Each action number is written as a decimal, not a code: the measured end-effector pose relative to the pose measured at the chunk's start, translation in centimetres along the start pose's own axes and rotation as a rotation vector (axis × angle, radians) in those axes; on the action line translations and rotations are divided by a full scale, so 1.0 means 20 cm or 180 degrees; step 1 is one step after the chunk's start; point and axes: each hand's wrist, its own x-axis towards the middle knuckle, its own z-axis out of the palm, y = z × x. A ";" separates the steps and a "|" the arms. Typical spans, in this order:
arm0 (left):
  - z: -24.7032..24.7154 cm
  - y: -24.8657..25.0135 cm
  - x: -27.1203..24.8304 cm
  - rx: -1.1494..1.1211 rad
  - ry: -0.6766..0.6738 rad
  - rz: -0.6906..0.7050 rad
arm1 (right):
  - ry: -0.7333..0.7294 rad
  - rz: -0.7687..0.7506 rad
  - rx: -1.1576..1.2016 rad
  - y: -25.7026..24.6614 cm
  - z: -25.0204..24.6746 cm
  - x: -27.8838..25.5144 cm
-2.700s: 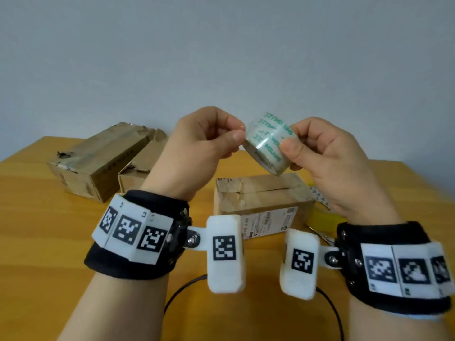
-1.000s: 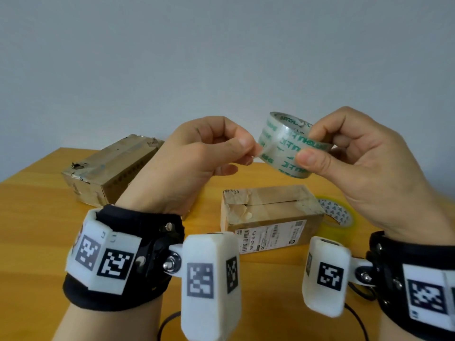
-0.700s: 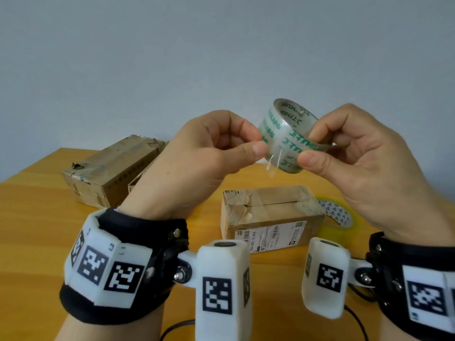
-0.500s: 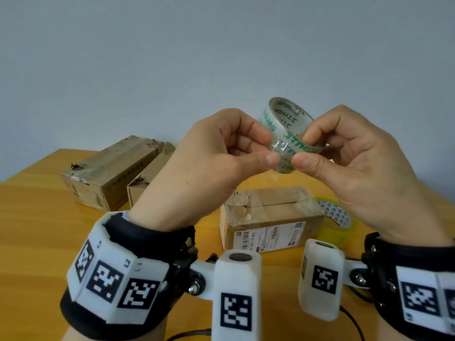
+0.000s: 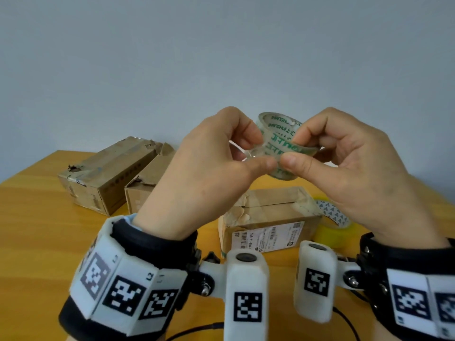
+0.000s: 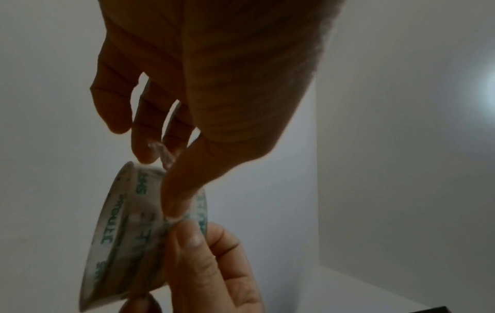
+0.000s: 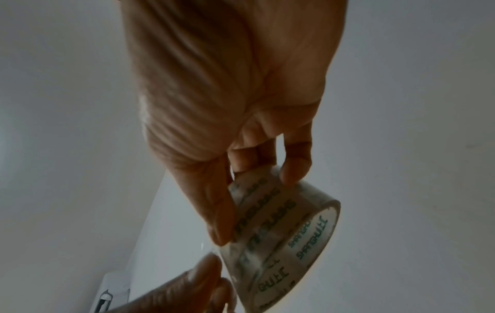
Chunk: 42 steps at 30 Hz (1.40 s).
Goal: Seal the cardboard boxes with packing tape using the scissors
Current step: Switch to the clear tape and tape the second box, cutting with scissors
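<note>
Above table | right hand [image 5: 344, 163] grips tape roll [image 5: 283, 146] | left hand [image 5: 209, 168] pinches it

3 boxes [image 5: 268, 212] crowd the table [image 5: 37, 230].

Clear tape roll [image 5: 283, 143]: green lettering, partly legible as "SHANGHU" with further characters. Cardboard box [image 5: 268, 217]: white label [image 5: 267, 238] bearing barcodes; its number is too small to read with confidence.

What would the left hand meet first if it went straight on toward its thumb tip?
Probably the right hand's thumb: the left hand pinches the clear tape roll's loose end, thumb tips almost touching. Depth is unclear.
</note>
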 end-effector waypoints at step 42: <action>-0.04 -0.09 0.05 -0.1540 -0.0043 -0.0149 | -0.0315 0.0190 0.0475 -0.01 -0.02 -0.01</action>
